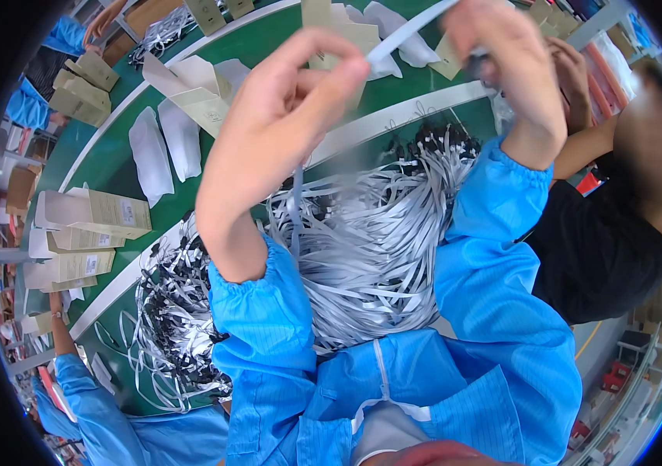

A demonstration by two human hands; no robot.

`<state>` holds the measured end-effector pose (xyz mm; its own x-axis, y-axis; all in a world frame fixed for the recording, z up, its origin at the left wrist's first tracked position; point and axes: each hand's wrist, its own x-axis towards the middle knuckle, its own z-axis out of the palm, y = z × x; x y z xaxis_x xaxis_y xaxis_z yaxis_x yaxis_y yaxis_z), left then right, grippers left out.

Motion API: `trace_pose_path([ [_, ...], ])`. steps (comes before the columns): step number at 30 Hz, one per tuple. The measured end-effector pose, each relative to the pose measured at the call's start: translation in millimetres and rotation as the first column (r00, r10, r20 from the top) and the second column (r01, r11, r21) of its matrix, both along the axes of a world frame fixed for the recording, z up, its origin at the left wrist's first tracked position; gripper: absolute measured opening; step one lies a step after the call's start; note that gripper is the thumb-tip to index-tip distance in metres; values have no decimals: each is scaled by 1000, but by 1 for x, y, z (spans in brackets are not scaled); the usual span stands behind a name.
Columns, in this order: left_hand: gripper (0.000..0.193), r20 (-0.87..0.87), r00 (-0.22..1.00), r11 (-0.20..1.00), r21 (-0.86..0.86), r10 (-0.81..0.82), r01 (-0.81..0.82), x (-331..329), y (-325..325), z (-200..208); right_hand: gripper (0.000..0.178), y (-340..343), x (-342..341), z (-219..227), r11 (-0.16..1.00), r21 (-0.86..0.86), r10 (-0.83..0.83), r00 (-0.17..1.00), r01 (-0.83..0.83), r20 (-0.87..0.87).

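Observation:
My left hand (pixel 288 105), raised above the bench, has thumb and forefinger pinched on a flat light-grey strap (pixel 408 35). From there the strap slants up toward my right hand (pixel 506 58), whose curled fingers close about its far end. That hand is smeared by motion, and a small dark piece shows under its fingers. A length of strap (pixel 296 210) also hangs below my left hand. Between my forearms lies a large heap of grey straps (pixel 377 256) with black ends. Another tangled pile of straps (pixel 183 318) is left of my left arm.
White sleeved packets (pixel 150 155) and open beige cartons (pixel 191 89) stand on the green bench (pixel 98 167). More cartons (pixel 90 217) line the left side. A person in black (pixel 603 241) is close at my right; a blue-sleeved person (pixel 114 412) works at lower left.

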<state>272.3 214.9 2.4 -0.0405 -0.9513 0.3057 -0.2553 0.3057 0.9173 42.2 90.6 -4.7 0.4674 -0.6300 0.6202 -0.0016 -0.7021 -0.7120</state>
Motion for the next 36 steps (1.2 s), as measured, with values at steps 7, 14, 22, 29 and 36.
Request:
trace_pose_path([
  [7, 14, 250, 968, 988, -153, 1, 38, 37, 16, -10, 36, -27, -62, 13, 885, 79, 342, 757, -458, 556],
  [14, 12, 397, 916, 977, -211, 62, 25, 49, 24, -5, 95, -34, -100, 5, 983, 141, -176, 794, 115, 582],
  [22, 21, 204, 843, 574, -806, 498, -143, -18, 19, 23, 133, 8, -26, 27, 854, -44, 485, 762, -518, 430],
  [29, 18, -18, 860, 400, -880, 509, -255, -28, 11, 27, 33, 59, 69, 9, 831, 84, 543, 835, -549, 85],
  [36, 27, -334, 625, 320, -636, 706, -702, 16, 67, 49, 37, 29, -3, 50, 663, 500, 689, 716, -557, -115],
])
